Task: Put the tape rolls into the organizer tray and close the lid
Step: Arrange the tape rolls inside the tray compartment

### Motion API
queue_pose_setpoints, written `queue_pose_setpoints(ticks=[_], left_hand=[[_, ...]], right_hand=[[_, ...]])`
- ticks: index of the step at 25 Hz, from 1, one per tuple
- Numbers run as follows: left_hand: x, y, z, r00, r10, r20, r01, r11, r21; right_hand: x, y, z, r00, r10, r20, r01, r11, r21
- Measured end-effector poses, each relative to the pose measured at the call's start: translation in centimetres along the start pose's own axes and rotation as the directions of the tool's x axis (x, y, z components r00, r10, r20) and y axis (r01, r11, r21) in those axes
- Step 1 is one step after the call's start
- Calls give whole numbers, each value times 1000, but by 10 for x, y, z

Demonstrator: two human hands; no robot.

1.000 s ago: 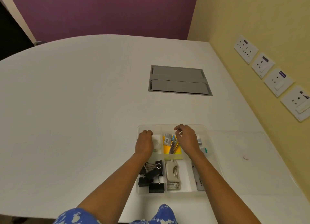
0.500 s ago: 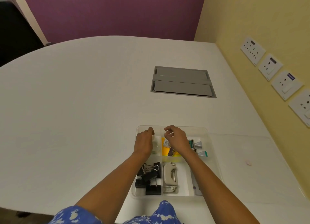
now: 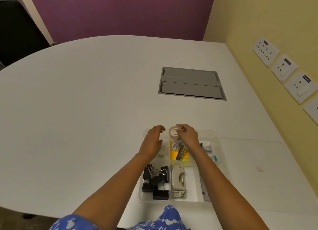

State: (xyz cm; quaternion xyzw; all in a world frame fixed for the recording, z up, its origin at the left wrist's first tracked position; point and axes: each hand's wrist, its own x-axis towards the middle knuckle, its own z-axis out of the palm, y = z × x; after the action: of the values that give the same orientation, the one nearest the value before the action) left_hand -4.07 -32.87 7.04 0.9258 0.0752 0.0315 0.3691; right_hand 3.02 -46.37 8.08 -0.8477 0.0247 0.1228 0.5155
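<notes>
Stood on a broad white table (image 3: 77, 117), near the front edge: clear organizer tray (image 3: 222, 160), open, its clear lid (image 3: 268, 169) flat on the table just to the right. Stretched over the tray from below, both bare forearms, wrists above the back compartments. Right hand (image 3: 188, 136) curled, grip narrow and closed on a white tape roll (image 3: 173, 132); roll pinched between thumb and fingertips at its right side, tilted on edge, held above the tray's back rim rather than resting in a compartment. Left hand (image 3: 151, 142) just beside the roll, not touching it, grip loose and empty, fingers bent. Beneath the left hand, in the back-left compartment, a second clear tape roll (image 3: 162, 151), half hidden. Further forward, black binder clips (image 3: 155, 182) and a beige stapler (image 3: 178, 180).
</notes>
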Motion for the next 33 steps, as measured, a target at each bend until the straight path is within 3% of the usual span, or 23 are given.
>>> queue_pose_setpoints(ticks=[1, 3, 5, 11, 17, 23, 33], left_hand=[[4, -4, 0, 994, -6, 109, -10, 989, 148], [9, -9, 1, 941, -44, 335, -132, 866, 482], [13, -12, 3, 909, -56, 412, -223, 771, 597], [21, -16, 8, 911, 28, 411, -305, 717, 627], [17, -19, 6, 941, 55, 334, -255, 765, 591], [14, -20, 7, 985, 114, 132, -168, 831, 531], [15, -21, 14, 987, 129, 101, -164, 796, 583]], right_hand=[[1, 0, -3, 1000, 0, -12, 1, 1000, 30], [2, 1, -8, 1000, -8, -21, 9, 999, 39], [3, 3, -10, 1000, -28, -12, 28, 1000, 2], [7, 9, -9, 1000, -21, 3, 21, 999, -25], [9, 9, -10, 1000, -30, -10, 30, 1000, 3], [5, 7, -10, 999, -34, -16, 34, 999, 37], [-4, 2, -11, 995, -103, -17, 102, 993, -57]])
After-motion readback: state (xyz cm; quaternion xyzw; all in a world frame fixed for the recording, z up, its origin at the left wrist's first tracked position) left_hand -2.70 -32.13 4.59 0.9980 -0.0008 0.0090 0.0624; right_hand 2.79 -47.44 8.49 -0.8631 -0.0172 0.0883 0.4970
